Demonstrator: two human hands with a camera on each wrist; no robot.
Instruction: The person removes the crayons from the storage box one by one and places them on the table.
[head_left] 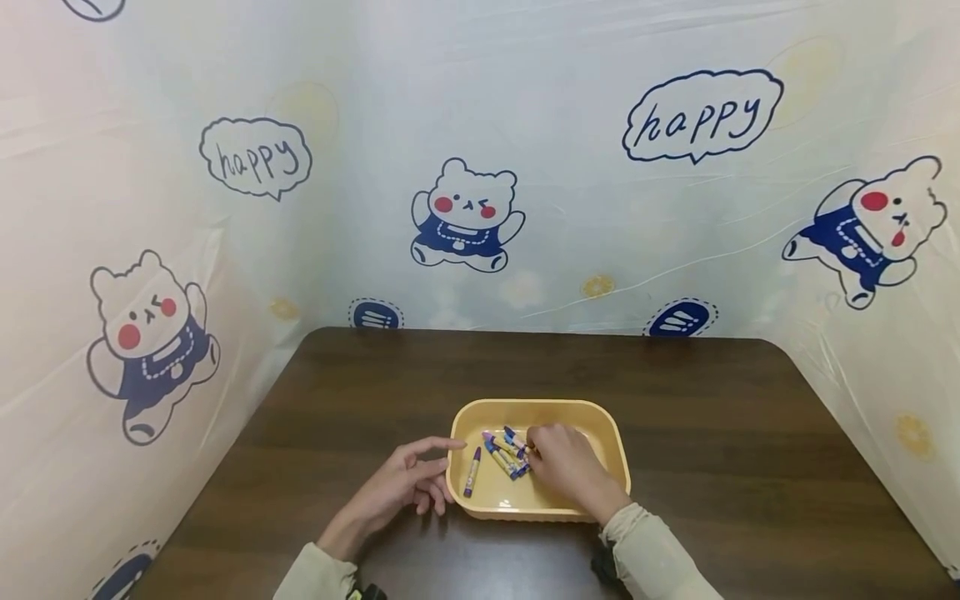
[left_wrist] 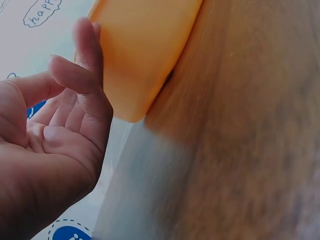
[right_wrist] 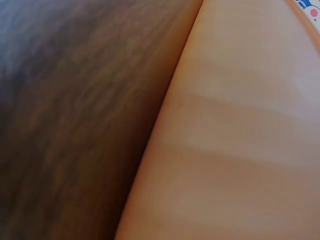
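A shallow yellow plastic tray (head_left: 540, 508) stands on the table in the head view. Inside it a small heap of crayons (head_left: 501, 457) with purple, blue and yellow wrappers lies left of centre. One purple-tipped crayon (head_left: 472, 472) lies apart, near the tray's left wall. My right hand (head_left: 566, 462) reaches into the tray over its front right, fingertips bent down at the heap; I cannot tell whether they pinch a crayon. At the tray's left side is my left hand (head_left: 412, 479), fingers loosely bent, the index fingertip right at the rim. The left wrist view shows this hand (left_wrist: 65, 120) holding nothing.
The dark wooden table (head_left: 360, 392) extends around the tray. A pale curtain (head_left: 570, 225) printed with bears hangs along its back and both sides. In the right wrist view the tray's outer wall (right_wrist: 230, 150) fills much of the picture.
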